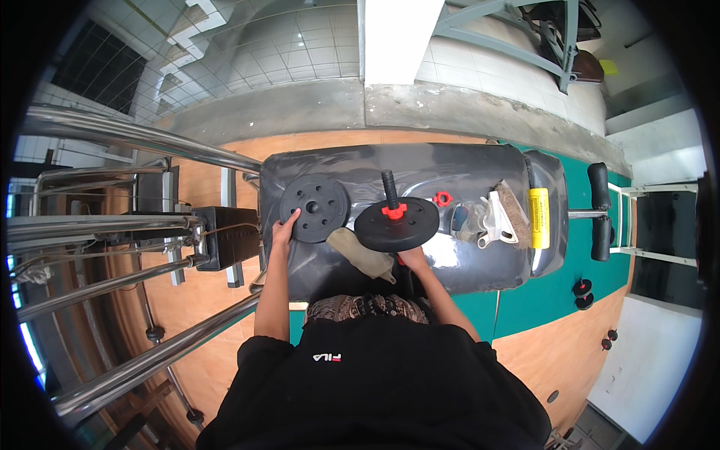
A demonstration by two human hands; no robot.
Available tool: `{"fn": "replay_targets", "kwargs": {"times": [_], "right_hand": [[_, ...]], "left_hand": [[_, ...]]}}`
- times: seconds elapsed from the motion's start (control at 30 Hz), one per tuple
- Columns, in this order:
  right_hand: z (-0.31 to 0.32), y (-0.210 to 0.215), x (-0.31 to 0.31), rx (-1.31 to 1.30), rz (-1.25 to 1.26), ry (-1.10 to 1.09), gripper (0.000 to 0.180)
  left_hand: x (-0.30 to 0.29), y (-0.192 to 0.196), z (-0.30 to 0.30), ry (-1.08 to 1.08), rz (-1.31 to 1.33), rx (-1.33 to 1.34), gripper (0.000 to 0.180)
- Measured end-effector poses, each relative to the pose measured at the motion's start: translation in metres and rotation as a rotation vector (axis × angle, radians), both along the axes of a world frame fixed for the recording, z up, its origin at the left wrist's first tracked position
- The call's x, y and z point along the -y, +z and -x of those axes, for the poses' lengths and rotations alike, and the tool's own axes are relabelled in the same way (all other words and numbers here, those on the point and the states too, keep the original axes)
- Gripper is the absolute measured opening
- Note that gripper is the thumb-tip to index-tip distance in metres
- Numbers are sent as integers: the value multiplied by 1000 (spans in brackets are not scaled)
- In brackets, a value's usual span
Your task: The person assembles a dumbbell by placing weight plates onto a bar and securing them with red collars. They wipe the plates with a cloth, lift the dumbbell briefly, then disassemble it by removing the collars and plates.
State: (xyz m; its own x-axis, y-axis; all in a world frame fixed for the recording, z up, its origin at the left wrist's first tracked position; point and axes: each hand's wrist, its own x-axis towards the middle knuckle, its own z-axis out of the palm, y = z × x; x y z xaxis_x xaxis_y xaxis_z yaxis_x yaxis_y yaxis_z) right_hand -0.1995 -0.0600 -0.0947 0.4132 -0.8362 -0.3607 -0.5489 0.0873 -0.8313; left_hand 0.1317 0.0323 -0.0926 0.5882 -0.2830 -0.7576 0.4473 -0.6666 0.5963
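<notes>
A round black weight plate with a ring of holes lies on the left part of the black padded bench. My left hand grips its near left edge, thumb on top and other fingers mostly hidden. Right of it, a dumbbell is tilted upright, its threaded bar rising through a black plate and a red nut. My right hand is closed on the dumbbell below that plate, which hides most of the fingers. Between the plates lies a crumpled olive cloth.
Right on the bench are a loose red nut, a clear bottle-like item, a white strappy item and a yellow cylinder. Chrome bars stand at left. Small dumbbells lie on the floor at right.
</notes>
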Motion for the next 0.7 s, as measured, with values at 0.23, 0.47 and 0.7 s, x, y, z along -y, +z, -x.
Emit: {"fn": "replay_targets", "kwargs": {"times": [0.23,0.47,0.7], "right_hand": [[-10,20,1,-22,-43,114,38],[-14,27,-6,-13,-29,47,40],[-14,26,-6,-52,23,112,39]], "left_hand": [[-7,-20,10,194,135,136,82],[11,23,-7,160,408,273,51],[19,73,-11,105,359,426,50]]}}
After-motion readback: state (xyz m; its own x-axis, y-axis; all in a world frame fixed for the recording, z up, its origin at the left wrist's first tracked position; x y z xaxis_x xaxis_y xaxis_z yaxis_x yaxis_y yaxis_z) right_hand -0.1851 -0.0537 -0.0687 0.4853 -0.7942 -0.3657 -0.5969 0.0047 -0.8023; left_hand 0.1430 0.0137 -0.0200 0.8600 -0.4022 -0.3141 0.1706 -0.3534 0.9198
